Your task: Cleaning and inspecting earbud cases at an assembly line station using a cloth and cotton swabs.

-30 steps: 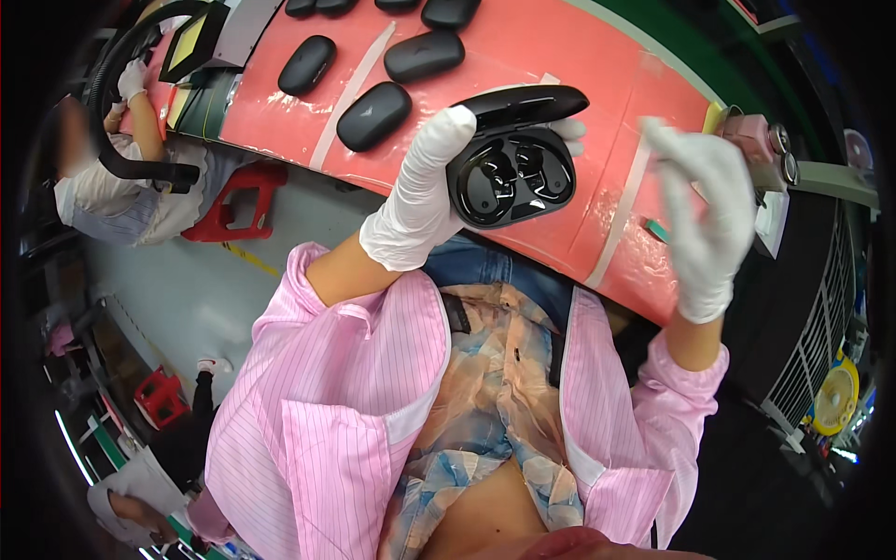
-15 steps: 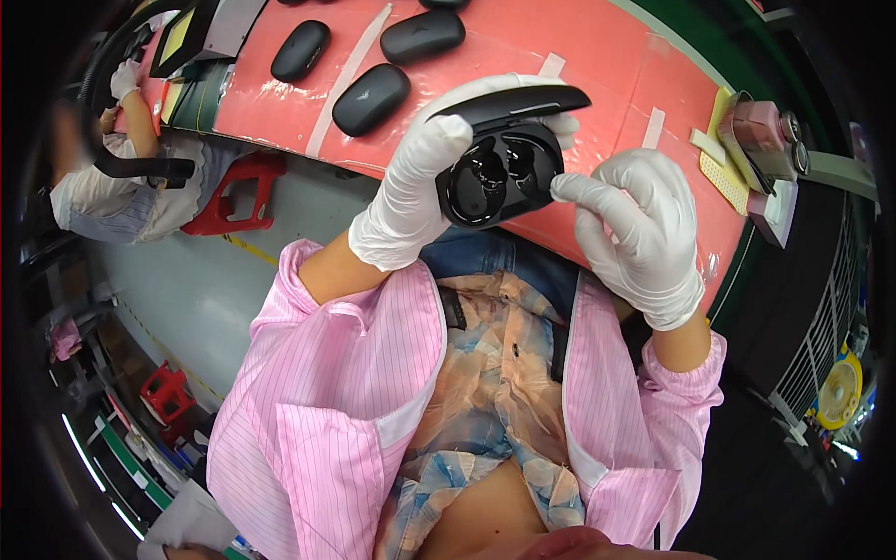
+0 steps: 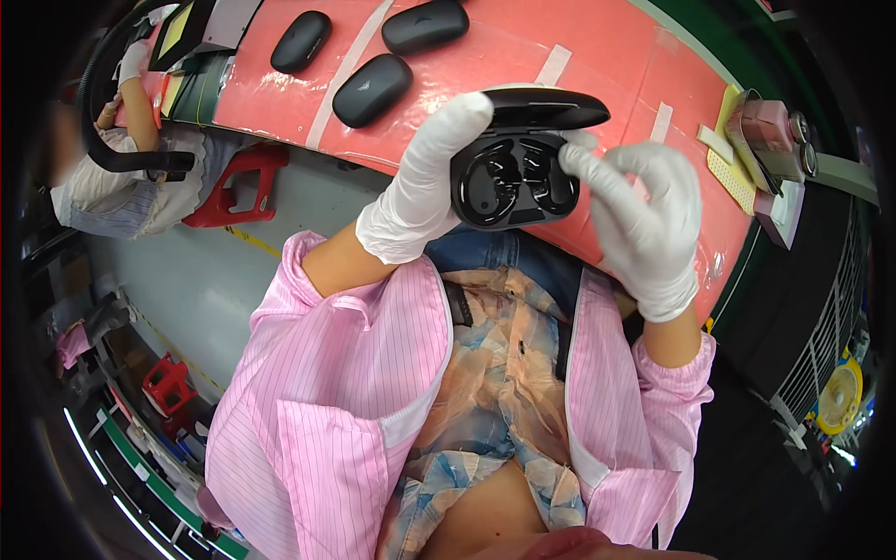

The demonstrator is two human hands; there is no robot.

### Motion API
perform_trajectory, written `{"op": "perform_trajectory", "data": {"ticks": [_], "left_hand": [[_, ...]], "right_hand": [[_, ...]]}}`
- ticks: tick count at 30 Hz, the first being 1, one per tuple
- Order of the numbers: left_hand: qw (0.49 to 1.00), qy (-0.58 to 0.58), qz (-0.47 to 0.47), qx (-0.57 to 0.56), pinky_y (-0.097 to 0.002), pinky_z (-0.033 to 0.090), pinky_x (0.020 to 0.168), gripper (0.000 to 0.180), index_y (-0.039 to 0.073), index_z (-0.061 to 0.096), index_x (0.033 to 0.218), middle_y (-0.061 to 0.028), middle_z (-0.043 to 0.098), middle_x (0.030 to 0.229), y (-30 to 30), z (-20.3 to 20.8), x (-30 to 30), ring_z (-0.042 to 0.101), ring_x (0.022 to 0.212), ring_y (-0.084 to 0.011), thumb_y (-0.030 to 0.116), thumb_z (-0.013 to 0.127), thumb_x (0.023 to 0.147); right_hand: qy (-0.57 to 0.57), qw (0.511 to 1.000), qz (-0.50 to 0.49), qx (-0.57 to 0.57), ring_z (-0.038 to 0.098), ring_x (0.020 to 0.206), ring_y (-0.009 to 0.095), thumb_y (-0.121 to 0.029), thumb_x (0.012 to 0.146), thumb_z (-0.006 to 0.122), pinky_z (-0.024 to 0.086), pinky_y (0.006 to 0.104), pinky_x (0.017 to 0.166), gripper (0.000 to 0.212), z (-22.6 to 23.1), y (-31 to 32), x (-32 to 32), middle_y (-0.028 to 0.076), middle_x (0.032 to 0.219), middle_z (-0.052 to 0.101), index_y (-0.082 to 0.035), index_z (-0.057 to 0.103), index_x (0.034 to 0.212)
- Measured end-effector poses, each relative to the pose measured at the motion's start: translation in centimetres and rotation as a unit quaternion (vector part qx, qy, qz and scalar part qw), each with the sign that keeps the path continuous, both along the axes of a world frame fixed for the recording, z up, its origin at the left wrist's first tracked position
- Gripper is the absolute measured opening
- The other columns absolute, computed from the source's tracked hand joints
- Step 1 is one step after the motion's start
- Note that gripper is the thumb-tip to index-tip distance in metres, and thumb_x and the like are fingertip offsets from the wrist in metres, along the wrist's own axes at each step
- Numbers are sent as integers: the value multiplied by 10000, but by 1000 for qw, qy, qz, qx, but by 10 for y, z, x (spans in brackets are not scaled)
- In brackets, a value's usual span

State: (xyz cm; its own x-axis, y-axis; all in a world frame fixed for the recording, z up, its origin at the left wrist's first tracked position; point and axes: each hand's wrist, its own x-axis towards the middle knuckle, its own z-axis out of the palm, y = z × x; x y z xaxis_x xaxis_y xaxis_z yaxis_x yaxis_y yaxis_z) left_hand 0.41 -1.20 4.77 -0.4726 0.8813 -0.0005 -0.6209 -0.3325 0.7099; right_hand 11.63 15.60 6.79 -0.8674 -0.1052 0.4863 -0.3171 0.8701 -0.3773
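Note:
My left hand (image 3: 425, 177), in a white glove, grips a glossy black earbud case (image 3: 515, 214) from its left side. The thumb lies by the hinge and the lid (image 3: 551, 109) stands raised. Inside, two shaped wells face up; whether earbuds sit in them is hard to tell against the shiny black. My gloved right hand (image 3: 649, 219) is at the case's right side, its forefinger stretched to the upper right rim. The other fingers are bent and apart, slightly blurred, and nothing shows between them.
Several closed black cases, one a rounded case (image 3: 372, 91), lie on the pink plastic-covered table (image 3: 485, 56). At its right end are a yellow pad (image 3: 730, 182) and a pink-filled container (image 3: 770, 135). A co-worker's arm (image 3: 137, 117) is at the far left, near a red stool (image 3: 245, 191).
The case has shifted slightly right and tilted so its wells face me more. My right forefinger has moved up along its right rim.

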Motion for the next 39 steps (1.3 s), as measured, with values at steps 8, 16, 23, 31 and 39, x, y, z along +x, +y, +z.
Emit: {"op": "perform_trajectory", "data": {"ticks": [8,16,23,31,39], "left_hand": [[994,-74,12,-75,-288,531,857,620,-8,579,1245,-119,669,1094,0,8,5,663,934,-169,522,453,949],[945,-303,-19,-121,-400,594,801,603,79,544,1280,-90,663,1058,6,8,5,688,902,-228,570,474,938],[937,-337,0,-90,-535,562,848,798,-11,494,1320,-256,613,1181,7,11,9,633,1007,-459,668,390,914],[950,-294,-20,-102,-471,589,821,760,39,478,1329,-196,630,1138,10,13,10,663,982,-363,668,403,909],[949,-266,9,-167,-417,612,780,700,44,553,1192,-114,668,1054,13,16,17,692,918,-288,669,430,901]], "right_hand": [[7,998,37,-51,571,711,211,58,713,697,443,317,604,312,12,-3,-4,35,794,595,-95,712,985],[-42,998,44,-18,603,804,199,35,736,650,482,330,679,305,14,11,-11,49,890,617,-78,699,1015],[9,915,-135,-380,607,1014,144,-20,928,576,470,256,861,188,-23,31,12,89,1090,658,22,643,1099],[59,929,-186,-315,612,961,154,5,903,604,475,289,868,184,-37,19,14,85,1029,668,12,661,1078],[-84,993,86,12,574,730,252,45,655,690,463,355,642,368,4,35,-9,75,797,566,-83,706,999]]}}
